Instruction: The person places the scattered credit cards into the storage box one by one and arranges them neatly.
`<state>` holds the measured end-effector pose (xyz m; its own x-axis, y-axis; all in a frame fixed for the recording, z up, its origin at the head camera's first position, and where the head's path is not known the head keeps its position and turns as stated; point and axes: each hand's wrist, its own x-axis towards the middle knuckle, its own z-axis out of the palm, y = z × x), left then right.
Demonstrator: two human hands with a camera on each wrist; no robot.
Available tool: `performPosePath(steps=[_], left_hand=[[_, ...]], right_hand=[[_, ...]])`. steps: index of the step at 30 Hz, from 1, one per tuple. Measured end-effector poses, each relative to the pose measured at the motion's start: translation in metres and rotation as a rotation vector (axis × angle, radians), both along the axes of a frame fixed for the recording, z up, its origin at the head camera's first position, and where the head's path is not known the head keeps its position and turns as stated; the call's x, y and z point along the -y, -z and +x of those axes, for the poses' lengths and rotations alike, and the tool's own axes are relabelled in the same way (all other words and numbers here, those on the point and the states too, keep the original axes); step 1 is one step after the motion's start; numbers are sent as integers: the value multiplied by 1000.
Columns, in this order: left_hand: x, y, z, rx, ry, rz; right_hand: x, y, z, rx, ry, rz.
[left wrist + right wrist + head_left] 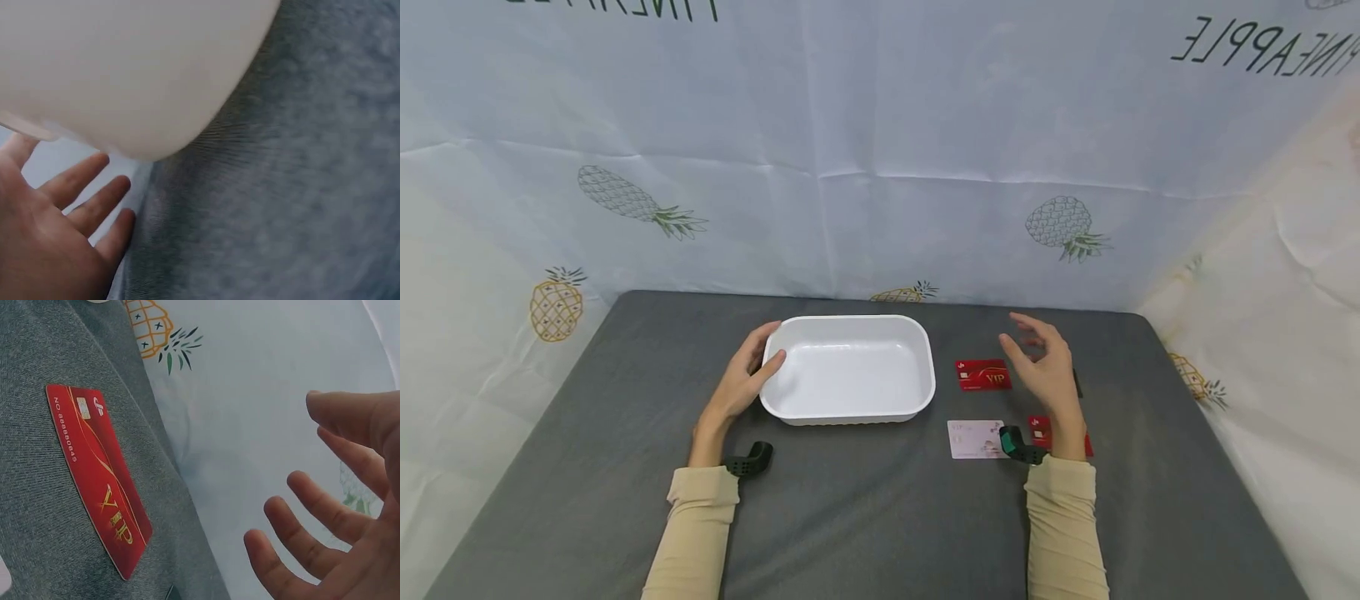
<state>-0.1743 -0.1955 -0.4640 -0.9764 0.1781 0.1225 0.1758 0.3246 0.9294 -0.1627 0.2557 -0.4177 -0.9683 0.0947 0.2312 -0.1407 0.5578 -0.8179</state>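
A white rectangular tray (848, 419) with rounded corners stands on the grey-covered table. At its left end, my left hand (748, 375) holds the rim, thumb over the inner side and fingers along the outside; the left wrist view shows those fingers spread beside the tray wall (137, 81). My right hand (1043, 362) is raised over the table with fingers loosely bent and nothing in them. Just left of it lies a red VIP card (984, 380), its gold lettering readable in the right wrist view, where the card (103, 481) is apart from the fingers.
A pale pink card (974, 440) lies nearer the front. Another red card (1041, 430) is partly hidden under my right wrist. Behind the right hand, a dark edge (1078, 383) of something shows. A white pineapple-print cloth (850, 225) hangs behind the table.
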Motion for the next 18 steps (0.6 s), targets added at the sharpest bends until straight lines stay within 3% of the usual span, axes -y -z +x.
performPosePath(steps=[5,11,18], left_hand=[[-1,5,-1,-19,43,-39],[-2,7,-1,-20,49,-58],[-3,9,-3,0,42,-56]], right_hand=[[-4,2,0,58,16,-96],[-16,8,0,200,-10,-139],[-29,17,-1,339,-76,-81]])
